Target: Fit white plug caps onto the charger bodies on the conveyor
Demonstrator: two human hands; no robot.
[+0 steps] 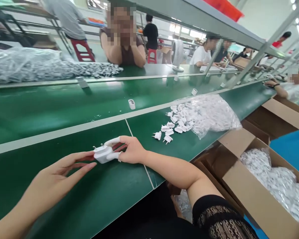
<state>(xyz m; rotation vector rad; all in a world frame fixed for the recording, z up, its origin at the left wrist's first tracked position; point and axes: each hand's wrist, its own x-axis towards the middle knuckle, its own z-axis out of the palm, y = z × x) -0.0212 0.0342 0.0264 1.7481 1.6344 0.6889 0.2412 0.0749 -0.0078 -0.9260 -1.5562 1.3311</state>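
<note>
A white charger plug (103,154) with two metal prongs is held just above the green work surface, prongs pointing up and away. My right hand (131,150) pinches its right side between thumb and index finger, both in white finger covers. At its left edge, the index fingertip and thumb of my left hand (62,172) close on the same plug. To the right, several loose white plug pieces with prongs (168,131) spill out of a clear plastic bag (214,113).
Beyond a pale divider strip (64,132), a green belt (102,106) carries spaced white charger housings (132,104). Across it lie a big clear bag (27,64) and a seated person. Open cardboard boxes (251,186) with bagged white parts stand at my right, below the table edge.
</note>
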